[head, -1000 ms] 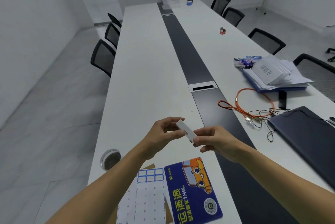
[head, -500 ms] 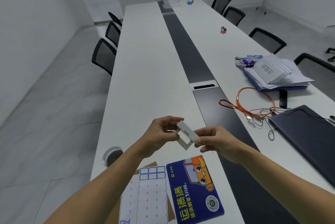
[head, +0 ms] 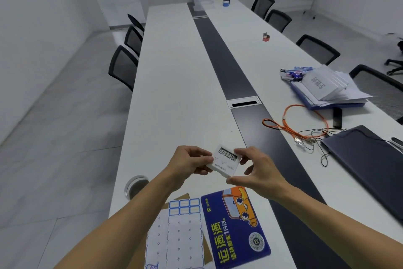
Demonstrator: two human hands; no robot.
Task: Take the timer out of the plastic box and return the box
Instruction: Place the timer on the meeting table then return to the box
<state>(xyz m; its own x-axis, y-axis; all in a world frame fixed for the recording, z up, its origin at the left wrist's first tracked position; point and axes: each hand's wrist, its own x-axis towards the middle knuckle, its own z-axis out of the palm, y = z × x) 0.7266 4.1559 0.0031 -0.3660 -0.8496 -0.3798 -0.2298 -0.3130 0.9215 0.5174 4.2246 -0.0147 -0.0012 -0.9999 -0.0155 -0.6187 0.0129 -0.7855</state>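
A small white timer [head: 224, 160] with a grey digit display faces up at me, held above the white table [head: 178, 98]. My left hand [head: 192, 163] pinches its left edge. My right hand [head: 255, 170] grips its right side, thumb under the lower corner and index finger by the display. Clear plastic boxes [head: 201, 0] are stacked at the far end of the table. Whether a plastic case still surrounds the timer I cannot tell.
A blue card with an orange cartoon car [head: 236, 225] and a label sheet [head: 176, 234] lie just below my hands. An orange cable [head: 290, 122], dark laptop [head: 366, 159] and paper stack [head: 327, 87] sit to the right. Chairs line both sides.
The timer has been turned from edge-on to face up, so its display now shows. My right hand has shifted to wrap the timer's right side.
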